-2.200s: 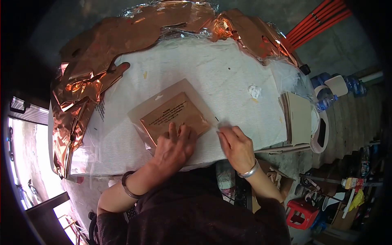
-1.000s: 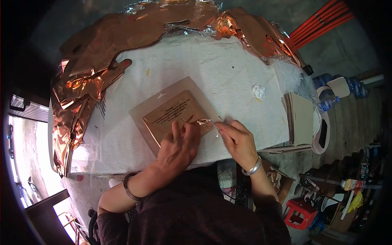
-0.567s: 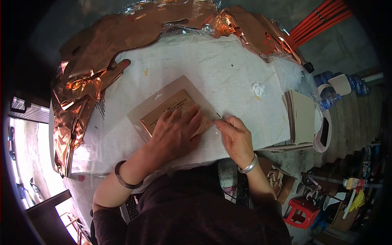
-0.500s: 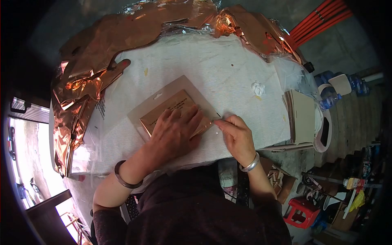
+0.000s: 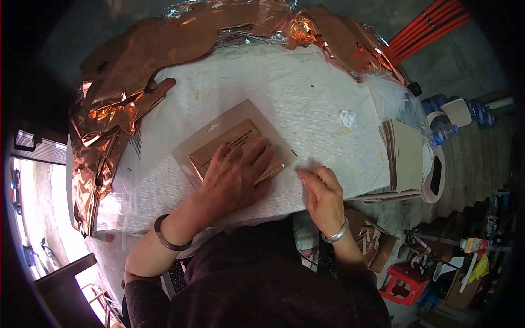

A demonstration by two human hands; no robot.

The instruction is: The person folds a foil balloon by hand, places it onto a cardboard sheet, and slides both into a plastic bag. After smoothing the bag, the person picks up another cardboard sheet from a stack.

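Foil looked pretty much down already: the square copper foil sheet with dark print [image 5: 229, 141] lay flat in the middle of the beige cardboard card with a hang slot [image 5: 235, 112], near the table's front edge, a bit left of centre. I saw no lifted corner, though a hand covered its near half. My guess was that only pressing it smooth was left on this one.

The left hand [image 5: 232, 175] lay palm down on the foil, fingers spread wide, gripping nothing. The right hand [image 5: 322, 197] rested on the white padded table cover [image 5: 284, 93] just beside the card's right corner, fingers close together. I couldn't tell if it pinched anything thin.

A stack of plain beige cards [image 5: 404, 156] sat at the right edge, so probably more to go. Crumpled copper foil scraps [image 5: 164, 49] were heaped along the far and left edges.
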